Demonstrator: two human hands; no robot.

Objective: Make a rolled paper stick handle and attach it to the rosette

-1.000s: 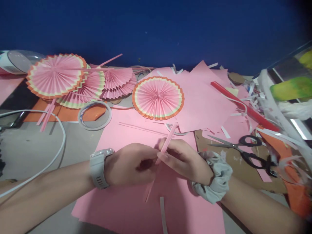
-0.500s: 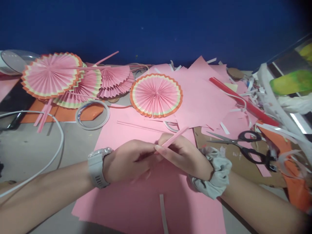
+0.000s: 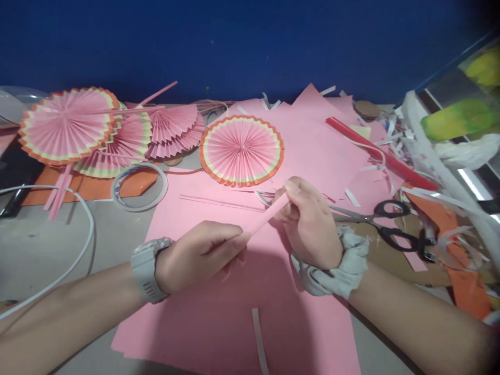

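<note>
My left hand (image 3: 199, 255) pinches one end of a narrow folded pink paper strip (image 3: 265, 217). My right hand (image 3: 308, 221) pinches the other end, higher and further right, so the strip stretches between them above a large pink paper sheet (image 3: 219, 312). A white watch sits on my left wrist and a grey scrunchie on my right wrist. A round pleated pink paper fan (image 3: 241, 150) with an orange and yellow rim lies just beyond my hands.
More pleated fans (image 3: 66, 125) are stacked at the back left. A tape ring (image 3: 139, 186) and a white cable (image 3: 78, 250) lie left. Black-handled scissors (image 3: 383, 224) rest on cardboard at right, beside a red rod (image 3: 378, 153) and paper scraps. A blue wall stands behind.
My hands have pulled apart along the strip. The right hand slid up and to the right, and the strip now lies flatter, stretched between both hands.
</note>
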